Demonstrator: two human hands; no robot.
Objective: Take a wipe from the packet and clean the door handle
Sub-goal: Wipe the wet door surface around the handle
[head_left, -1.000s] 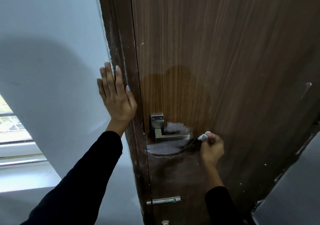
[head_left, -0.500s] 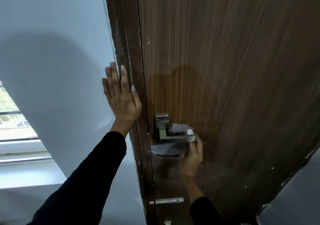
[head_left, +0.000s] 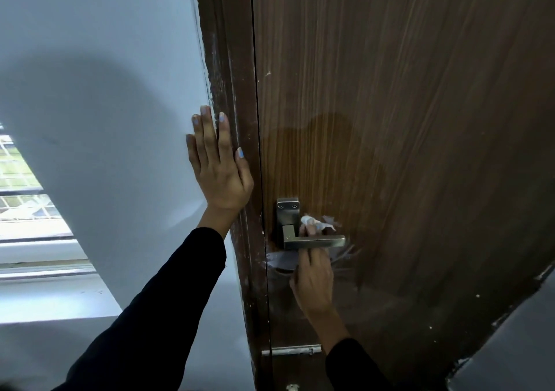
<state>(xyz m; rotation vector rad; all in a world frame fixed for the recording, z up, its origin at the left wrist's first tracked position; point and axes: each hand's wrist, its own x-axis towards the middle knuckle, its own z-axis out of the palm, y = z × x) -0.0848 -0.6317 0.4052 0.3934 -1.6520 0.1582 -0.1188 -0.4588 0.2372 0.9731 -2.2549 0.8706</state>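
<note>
Wipe is bunched up small in the right hand, which reaches up from below so the fingers go behind the lever of the door handle and poke out above it. Fingertips look pinched shut on the wad, pressing it against the back of the lever or the door right behind it; can't tell which surface it's actually touching from this angle. Packet isn't in view anywhere.

Handling-wise my guess: the wipe is limp, damp and basically weightless, so it won't hold any shape on its own. Best to keep it balled or folded over the fingertips and let the fingers do the pushing, otherwise it just slides around or trails off. A bit of it already sticks out loose to the right of the fingers. The handle is the opposite, a rigid square-edged brushed metal bar on a backplate, probably slick when wet. I'd wrap the wipe around the bar and run along it rather than dab. The lever will likely swing down if you lean on it, so light pressure.

Left hand is flat and open, fingers spread upward, palm on the edge where the wall meets the door frame, gripping nothing, just bracing
</note>
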